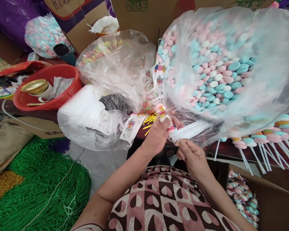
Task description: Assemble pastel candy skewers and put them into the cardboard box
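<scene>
My left hand (159,133) is closed around a marshmallow stick candy (161,109), its pink, yellow and white pieces showing above the fingers. More pink and blue candy shows below the thumb, partly hidden by the hand. My right hand (191,152) pinches a thin white stick close beneath it. A printed clear bag (155,97) is right at the candy's top; whether it covers the candy I cannot tell. Gold twist ties (149,121) lie left of my left hand. A bundle of white sticks (195,130) lies just above my right hand.
A large clear bag of pastel candies (216,80) fills the right side. Finished-looking stick candies (262,138) overhang the table edge. An open carton (267,205) with wrapped candies stands below. Leftward are a white plastic bag (79,112), a red basket (72,88) and green cords (50,173).
</scene>
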A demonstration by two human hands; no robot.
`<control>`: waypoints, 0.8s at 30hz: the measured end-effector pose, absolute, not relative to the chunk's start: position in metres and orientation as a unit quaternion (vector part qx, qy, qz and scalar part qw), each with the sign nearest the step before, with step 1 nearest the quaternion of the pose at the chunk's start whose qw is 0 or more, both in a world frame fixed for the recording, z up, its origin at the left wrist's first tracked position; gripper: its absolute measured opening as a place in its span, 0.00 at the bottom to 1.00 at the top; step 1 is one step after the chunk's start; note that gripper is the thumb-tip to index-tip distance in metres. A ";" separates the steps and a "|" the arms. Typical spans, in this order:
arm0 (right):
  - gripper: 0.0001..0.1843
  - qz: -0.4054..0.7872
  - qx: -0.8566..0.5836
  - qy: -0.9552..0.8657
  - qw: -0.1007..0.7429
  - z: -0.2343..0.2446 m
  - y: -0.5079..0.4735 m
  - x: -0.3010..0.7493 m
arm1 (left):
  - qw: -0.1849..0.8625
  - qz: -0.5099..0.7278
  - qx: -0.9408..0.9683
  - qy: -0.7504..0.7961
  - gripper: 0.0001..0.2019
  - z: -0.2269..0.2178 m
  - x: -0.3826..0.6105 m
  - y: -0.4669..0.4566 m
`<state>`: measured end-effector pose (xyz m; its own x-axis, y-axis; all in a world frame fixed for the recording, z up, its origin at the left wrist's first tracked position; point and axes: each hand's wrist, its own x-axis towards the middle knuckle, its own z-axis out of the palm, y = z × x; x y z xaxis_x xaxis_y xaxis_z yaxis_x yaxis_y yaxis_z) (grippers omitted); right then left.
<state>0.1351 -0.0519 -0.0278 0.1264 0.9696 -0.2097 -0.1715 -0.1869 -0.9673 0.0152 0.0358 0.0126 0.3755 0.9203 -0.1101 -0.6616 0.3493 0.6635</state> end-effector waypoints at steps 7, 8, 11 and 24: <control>0.19 0.650 -0.503 -0.305 0.480 -0.025 -0.056 0.137 | 0.742 0.551 0.274 0.266 0.16 0.021 0.011 0.054; 0.19 0.646 -0.506 -0.299 0.486 -0.024 -0.054 0.136 | 0.741 0.546 0.276 0.276 0.16 0.019 0.014 0.050; 0.18 0.618 -0.520 -0.301 0.508 -0.022 -0.049 0.132 | 0.759 0.526 0.264 0.277 0.16 0.011 0.022 0.037; 0.19 0.666 -0.492 -0.279 0.486 -0.023 -0.051 0.134 | 0.758 0.533 0.239 0.289 0.15 0.018 0.013 0.049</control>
<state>0.1340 -0.0513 -0.0231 -0.0430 0.9224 -0.3837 -0.3731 -0.3711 -0.8503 0.0129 0.0491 0.0182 0.2644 0.9467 -0.1839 -0.6706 0.3175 0.6704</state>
